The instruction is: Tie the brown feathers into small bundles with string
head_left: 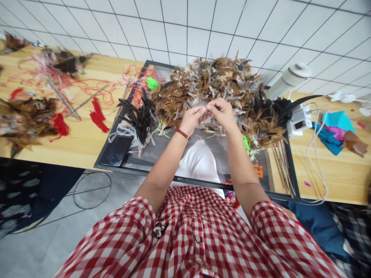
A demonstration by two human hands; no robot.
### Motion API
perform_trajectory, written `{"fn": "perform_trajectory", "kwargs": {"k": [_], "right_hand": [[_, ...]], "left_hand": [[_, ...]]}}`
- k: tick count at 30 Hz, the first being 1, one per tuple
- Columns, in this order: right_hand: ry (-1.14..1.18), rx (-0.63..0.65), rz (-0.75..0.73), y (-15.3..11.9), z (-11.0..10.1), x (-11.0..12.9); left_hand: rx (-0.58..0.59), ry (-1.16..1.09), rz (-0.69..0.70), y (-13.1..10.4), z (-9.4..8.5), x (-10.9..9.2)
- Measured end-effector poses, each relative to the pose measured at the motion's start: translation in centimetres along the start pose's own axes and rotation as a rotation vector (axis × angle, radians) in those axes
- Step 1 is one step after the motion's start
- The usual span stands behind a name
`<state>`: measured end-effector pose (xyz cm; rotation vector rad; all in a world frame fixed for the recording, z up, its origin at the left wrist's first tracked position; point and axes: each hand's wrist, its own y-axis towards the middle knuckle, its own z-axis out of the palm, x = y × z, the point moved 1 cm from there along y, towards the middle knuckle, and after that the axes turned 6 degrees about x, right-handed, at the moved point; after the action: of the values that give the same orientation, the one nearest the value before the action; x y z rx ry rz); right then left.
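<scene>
My left hand (193, 119), with a beaded bracelet on its wrist, meets my right hand (222, 112) above the black-framed tray (136, 170). Both are closed in a pinch, fingertips almost touching; whatever they hold is too small to make out. Just behind and below them spreads a large heap of brown and grey feathers (214, 77). Left of my hands lies a bunch of black feathers (140, 116) with white strips. Bright green thread (246, 144) shows near my right forearm, and a green tuft (152, 83) sits by the heap's left end.
A dark phone (116, 148) lies in the tray's left corner, thin sticks (282, 166) at its right. Further right are a white charger with cable (300, 119) and coloured scraps (337, 129). Red yarn (97, 116) and more feathers (29, 119) lie leftward. People sit on both sides.
</scene>
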<state>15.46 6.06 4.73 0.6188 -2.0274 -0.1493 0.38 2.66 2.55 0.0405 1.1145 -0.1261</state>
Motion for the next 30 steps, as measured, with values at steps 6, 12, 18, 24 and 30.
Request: {"fn": "perform_trajectory", "kwargs": {"k": [6, 12, 18, 24, 30], "right_hand": [[-0.067, -0.045, 0.008, -0.1, 0.2, 0.1], [-0.043, 0.084, -0.088, -0.2, -0.3, 0.2], [0.082, 0.071, -0.007, -0.1, 0.2, -0.2], [0.065, 0.015, 0.001, 0.1, 0.9, -0.5], [-0.314, 0.192, 0.158, -0.2, -0.3, 0.7]], "left_hand": [[0.016, -0.089, -0.118, -0.5, 0.2, -0.7], [0.017, -0.139, -0.148, -0.7, 0.6, -1.3], [0.010, -0.073, -0.116, -0.7, 0.4, -1.2], [0.088, 0.104, -0.003, -0.4, 0.1, -0.8], [-0.206, 0.138, 0.027, 0.5, -0.9, -0.6]]}}
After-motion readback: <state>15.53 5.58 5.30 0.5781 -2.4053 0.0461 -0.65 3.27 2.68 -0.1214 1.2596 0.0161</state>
